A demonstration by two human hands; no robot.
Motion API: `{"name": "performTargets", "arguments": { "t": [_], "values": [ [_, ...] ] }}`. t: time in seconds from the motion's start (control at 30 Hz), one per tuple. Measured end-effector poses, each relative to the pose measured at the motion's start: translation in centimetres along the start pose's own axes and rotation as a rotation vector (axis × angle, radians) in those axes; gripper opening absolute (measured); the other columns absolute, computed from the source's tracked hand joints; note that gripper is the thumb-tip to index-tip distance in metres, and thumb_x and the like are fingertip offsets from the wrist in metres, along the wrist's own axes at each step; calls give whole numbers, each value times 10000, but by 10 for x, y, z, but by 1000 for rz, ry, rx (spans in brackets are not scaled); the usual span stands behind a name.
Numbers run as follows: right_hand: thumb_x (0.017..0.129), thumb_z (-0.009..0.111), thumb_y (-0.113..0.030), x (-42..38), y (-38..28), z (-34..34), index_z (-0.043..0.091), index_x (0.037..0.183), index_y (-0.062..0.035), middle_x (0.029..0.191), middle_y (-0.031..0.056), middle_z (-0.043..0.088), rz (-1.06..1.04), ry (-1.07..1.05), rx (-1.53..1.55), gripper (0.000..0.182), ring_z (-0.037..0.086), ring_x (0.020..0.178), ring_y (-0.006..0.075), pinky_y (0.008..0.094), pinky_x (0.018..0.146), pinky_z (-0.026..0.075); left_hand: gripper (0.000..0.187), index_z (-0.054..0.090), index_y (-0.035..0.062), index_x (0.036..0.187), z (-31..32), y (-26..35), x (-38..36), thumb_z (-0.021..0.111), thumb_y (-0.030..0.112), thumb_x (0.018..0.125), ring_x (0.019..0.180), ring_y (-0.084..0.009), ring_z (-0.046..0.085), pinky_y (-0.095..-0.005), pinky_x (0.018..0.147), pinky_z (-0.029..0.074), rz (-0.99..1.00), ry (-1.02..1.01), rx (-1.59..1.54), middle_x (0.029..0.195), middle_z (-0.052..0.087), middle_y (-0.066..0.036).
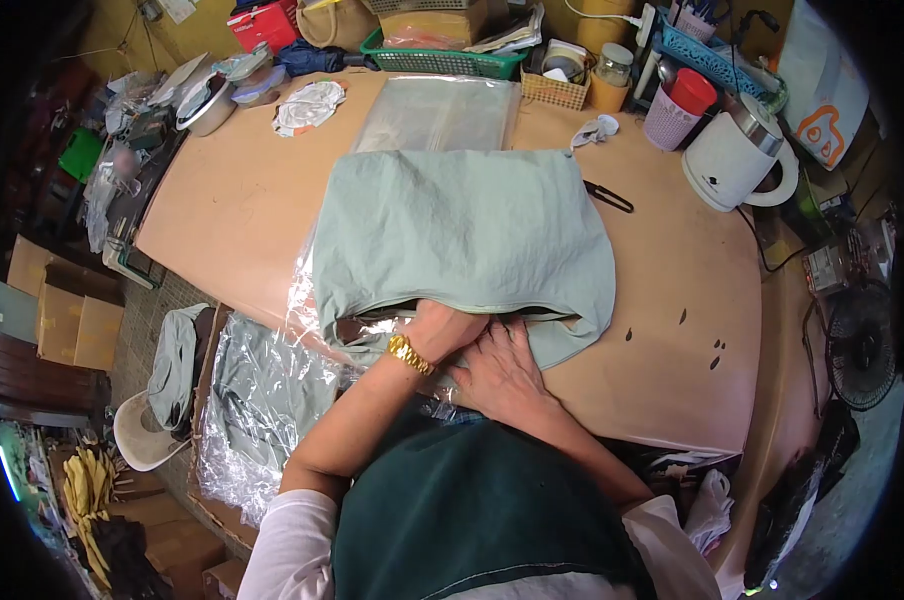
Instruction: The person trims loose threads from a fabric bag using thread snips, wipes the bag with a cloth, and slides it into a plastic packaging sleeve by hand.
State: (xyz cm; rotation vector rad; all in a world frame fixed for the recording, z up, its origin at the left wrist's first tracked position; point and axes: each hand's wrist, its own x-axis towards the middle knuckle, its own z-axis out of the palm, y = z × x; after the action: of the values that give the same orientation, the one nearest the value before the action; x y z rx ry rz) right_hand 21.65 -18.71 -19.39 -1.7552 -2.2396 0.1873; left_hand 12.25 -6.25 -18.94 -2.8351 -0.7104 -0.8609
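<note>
A pale green cloth piece (462,230), like a garment or bag, lies flat on the table with a wide opening along its near edge. My left hand (444,330), with a gold watch (410,354) at the wrist, reaches into that opening, and its fingers are hidden by the cloth. Beside it, my right hand (502,370) lies with fingers stretched out at the lower lip of the opening, touching the cloth. Clear plastic bags (434,112) are stacked behind the cloth, and shiny plastic film shows under its left side.
The tan table (672,270) bears a white kettle (737,155), a pink cup (665,118) and a black-handled tool (609,197) on the right. A green basket (442,62) stands at the back. Plastic-wrapped cloth (272,400) fills a box at lower left.
</note>
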Motion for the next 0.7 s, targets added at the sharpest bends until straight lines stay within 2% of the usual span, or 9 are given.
{"name": "performTargets", "arguments": {
  "t": [0.03,0.23,0.4,0.47,0.53,0.57,0.6,0.67,0.7],
  "values": [
    [839,625,-405,0,-1,0,522,1301,11,1390,218,456,7,19,22,631,328,1355,362,580,1113,170,354,631,-6,1119,9,-5,3,556,138,804,869,-372,657,-447,804,511,50,41,24,973,681,-201],
    [822,651,-394,6,-5,-14,507,1301,6,1376,187,464,-29,91,20,641,368,1326,317,523,1099,224,340,630,-13,1119,34,-40,42,570,133,818,887,-368,658,-437,819,509,-182,-335,-31,980,681,-207],
    [810,657,-380,4,0,-15,493,1316,10,1382,197,455,29,37,113,660,350,1343,327,499,1107,218,328,629,-20,1118,4,-21,17,582,129,829,902,-364,658,-429,831,507,-29,-268,21,985,681,-213],
    [806,664,-284,-1,5,-11,484,1311,23,1339,201,490,20,92,123,617,394,1302,343,506,1086,266,324,629,-22,1118,-33,7,-6,587,127,834,908,-362,658,-426,835,507,-79,-256,-77,988,682,-215],
    [807,669,-202,-4,11,-16,509,1262,28,1268,195,535,56,197,368,534,469,1216,332,476,1030,344,299,633,-30,1101,-67,26,-13,616,136,853,925,-334,659,-403,822,512,-346,-293,-405,1011,684,-204],
    [808,673,-120,-3,14,-17,534,1213,32,1198,189,579,69,292,597,455,544,1130,321,446,974,422,279,638,-37,1084,-77,32,-18,645,145,872,942,-307,660,-380,808,518,-639,-303,-729,1033,687,-193],
    [808,673,-120,-1,13,-13,534,1213,32,1198,189,579,73,285,599,455,544,1130,321,446,974,422,279,638,-37,1084,-71,30,-20,645,145,872,942,-307,660,-380,808,518,-644,-306,-733,1033,687,-193],
    [805,664,13,4,12,-9,573,1075,27,1031,157,626,325,387,1405,285,624,893,263,328,799,506,243,653,-57,1030,-44,27,-19,677,143,895,806,-199,647,-316,673,521,-1200,81,-1651,982,689,-117],
    [825,657,39,5,10,-17,587,973,13,921,129,627,340,500,1366,166,613,757,211,277,716,499,181,657,-39,1019,-34,25,-17,635,116,929,841,-165,650,-277,690,525,-1272,214,-1848,988,685,-77]
  ]
}}
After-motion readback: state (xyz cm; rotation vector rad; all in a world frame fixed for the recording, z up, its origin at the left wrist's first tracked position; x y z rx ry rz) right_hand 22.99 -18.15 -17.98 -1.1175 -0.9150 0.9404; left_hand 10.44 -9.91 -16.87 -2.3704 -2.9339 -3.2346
